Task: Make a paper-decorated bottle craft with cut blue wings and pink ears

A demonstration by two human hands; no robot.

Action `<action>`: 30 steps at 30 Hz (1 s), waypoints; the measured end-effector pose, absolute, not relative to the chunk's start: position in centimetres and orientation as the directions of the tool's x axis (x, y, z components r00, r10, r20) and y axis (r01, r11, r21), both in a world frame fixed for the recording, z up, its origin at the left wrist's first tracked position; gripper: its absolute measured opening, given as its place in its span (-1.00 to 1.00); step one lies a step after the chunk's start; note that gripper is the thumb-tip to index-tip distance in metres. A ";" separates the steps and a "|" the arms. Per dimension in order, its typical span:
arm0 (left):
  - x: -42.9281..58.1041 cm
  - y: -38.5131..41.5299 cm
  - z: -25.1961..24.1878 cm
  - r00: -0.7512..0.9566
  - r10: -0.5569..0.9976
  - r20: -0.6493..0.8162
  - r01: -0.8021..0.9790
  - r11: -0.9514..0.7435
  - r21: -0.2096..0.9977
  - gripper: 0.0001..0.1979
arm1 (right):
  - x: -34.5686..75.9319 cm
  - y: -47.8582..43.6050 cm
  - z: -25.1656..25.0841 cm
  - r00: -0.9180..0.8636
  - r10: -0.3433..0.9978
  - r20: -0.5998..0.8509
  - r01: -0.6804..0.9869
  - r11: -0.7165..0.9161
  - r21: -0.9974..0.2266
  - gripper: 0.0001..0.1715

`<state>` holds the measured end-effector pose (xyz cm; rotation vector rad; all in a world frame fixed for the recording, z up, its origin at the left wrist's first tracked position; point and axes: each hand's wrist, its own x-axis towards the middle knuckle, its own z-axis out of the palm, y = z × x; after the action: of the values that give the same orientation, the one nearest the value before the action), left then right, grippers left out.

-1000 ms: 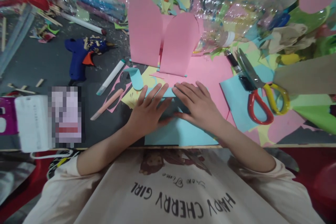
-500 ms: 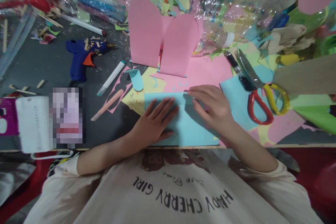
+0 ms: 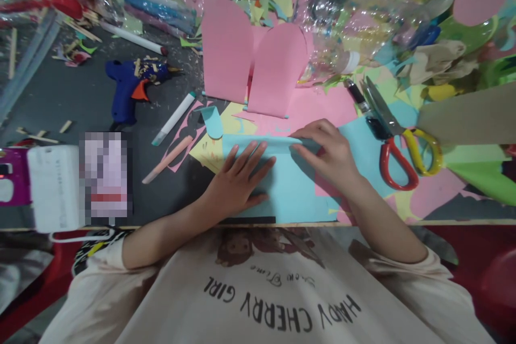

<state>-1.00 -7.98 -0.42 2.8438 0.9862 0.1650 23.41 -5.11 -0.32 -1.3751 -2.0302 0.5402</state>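
Worktable (image 3: 60, 91) — dark, paper-strewn — blue sheet (image 3: 290, 193) under left hand (image 3: 237, 185), in right hand (image 3: 330, 156)

Paper sheet (image 3: 290, 193) light blue, paper arches (image 3: 228, 59) pink. Scissors (image 3: 387, 122): one red handle, one yellow. Glue gun (image 3: 128, 85) dark blue, orange trigger; worktop (image 3: 60, 94) dark grey.

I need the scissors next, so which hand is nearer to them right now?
Right. The right hand rests on the blue paper just left of the scissors, not touching them. The left hand lies flat farther left on the same paper.
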 end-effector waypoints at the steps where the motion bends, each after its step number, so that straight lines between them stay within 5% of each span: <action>1: -1.0 -7.9 -0.4 0.777 0.626 0.062 0.611 -0.775 0.162 -0.31 | 23.4 -5.0 -0.5 -0.259 0.927 0.271 0.681 0.374 -0.630 -0.83; 6: -0.9 -7.7 -0.6 0.766 0.639 0.075 0.617 -0.763 0.193 -0.31 | 23.0 -5.0 -0.6 -0.302 0.895 0.329 0.720 0.440 -0.536 -0.77; 12: -0.9 -7.8 -0.9 0.769 0.630 0.107 0.607 -0.772 0.189 -0.32 | 21.5 -6.6 -0.6 -0.580 0.700 0.417 0.596 0.713 -0.370 -0.65; 21: -1.0 -7.7 -0.8 0.770 0.634 0.075 0.607 -0.764 0.218 -0.31 | 21.4 -7.2 -0.6 -0.572 0.730 0.374 0.618 0.683 -0.389 -0.72; 30: -0.9 -7.6 -0.7 0.783 0.619 0.063 0.604 -0.781 0.159 -0.32 | 21.4 -7.9 0.3 -0.655 0.510 0.558 0.352 0.859 -0.372 -0.81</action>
<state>-0.93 -7.57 -0.69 2.8428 0.9799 0.1692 21.36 -7.93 0.35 -0.6216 -2.3480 0.3030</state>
